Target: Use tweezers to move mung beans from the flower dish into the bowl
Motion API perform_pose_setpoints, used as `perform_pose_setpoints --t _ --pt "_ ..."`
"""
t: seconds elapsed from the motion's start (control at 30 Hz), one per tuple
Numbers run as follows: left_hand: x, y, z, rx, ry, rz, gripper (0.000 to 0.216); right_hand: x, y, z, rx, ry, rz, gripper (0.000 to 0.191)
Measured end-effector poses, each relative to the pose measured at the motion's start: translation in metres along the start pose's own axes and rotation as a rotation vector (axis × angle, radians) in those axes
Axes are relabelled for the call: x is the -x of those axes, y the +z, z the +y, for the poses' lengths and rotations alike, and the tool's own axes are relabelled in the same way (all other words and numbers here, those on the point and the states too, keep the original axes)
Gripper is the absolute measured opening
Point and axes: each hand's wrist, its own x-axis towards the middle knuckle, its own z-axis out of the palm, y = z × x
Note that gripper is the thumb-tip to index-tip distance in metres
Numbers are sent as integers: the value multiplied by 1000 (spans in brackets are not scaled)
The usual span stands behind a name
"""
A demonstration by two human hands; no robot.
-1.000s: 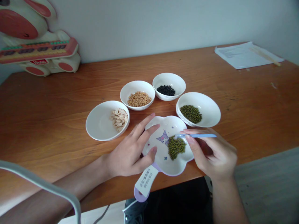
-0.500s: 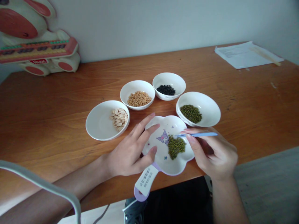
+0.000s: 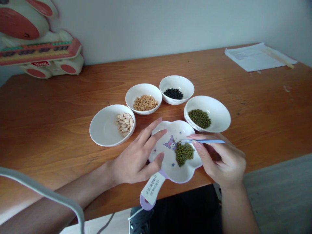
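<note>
A flower-shaped white plate [image 3: 168, 162] with a purple handle and a cartoon print lies at the table's near edge, with a heap of green beans [image 3: 184, 153] on it. My left hand [image 3: 136, 156] rests on the plate's left rim, fingers spread, thumb on the rim. My right hand [image 3: 223, 162] pinches blue tweezers [image 3: 207, 141], whose tips point left just above the top of the bean heap.
Behind the plate stand several white bowls: pale seeds [image 3: 124, 123], tan beans [image 3: 145, 102], black beans [image 3: 173, 93] and green beans [image 3: 200, 118]. A toy [image 3: 36, 42] sits at the back left, papers [image 3: 255, 57] at the back right. The wooden table [image 3: 60, 107] ends just below my hands.
Almost nothing has moved. The tweezers have shifted slightly to the left over the bean heap; my left hand has stayed on the plate.
</note>
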Motion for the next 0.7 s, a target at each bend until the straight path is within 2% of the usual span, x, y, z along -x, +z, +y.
perform_pose_setpoints --t 0.7 --pt "-1 0 0 9 -3 -7 60 -2 0 0 8 -4 -24 30"
